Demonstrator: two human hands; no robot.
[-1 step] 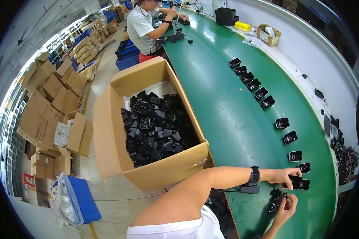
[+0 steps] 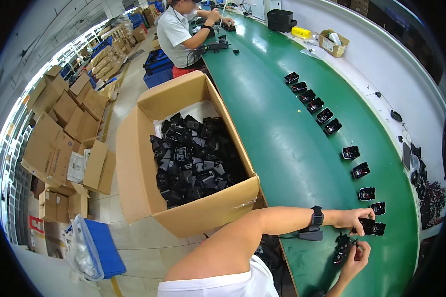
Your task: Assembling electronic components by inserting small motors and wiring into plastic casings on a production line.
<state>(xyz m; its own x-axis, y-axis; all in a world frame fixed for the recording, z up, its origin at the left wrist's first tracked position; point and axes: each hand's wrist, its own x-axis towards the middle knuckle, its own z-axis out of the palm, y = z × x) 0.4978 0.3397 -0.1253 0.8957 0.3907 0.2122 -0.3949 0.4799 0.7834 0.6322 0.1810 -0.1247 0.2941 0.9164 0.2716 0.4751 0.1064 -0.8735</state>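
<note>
My left hand (image 2: 354, 219) reaches across to the right side of the green bench, its fingers closed on a black plastic housing (image 2: 365, 225). Right beside that one, and partly behind it, is another dark open housing (image 2: 378, 228). Nearer to me, my right hand (image 2: 354, 262) has thumb and fingers drawn together at the edge of a small heap of black parts (image 2: 342, 247) with bits of red among them. What sits between those fingertips is too small to make out. Just beyond my left hand stands an open housing (image 2: 378, 208).
Several open black housings with wires (image 2: 333, 126) form a curved row along the green bench (image 2: 282, 143). A large cardboard box (image 2: 203, 218) full of black plastic shells (image 2: 193, 158) stands left of the bench edge. At the far end a co-worker (image 2: 176, 37) handles parts.
</note>
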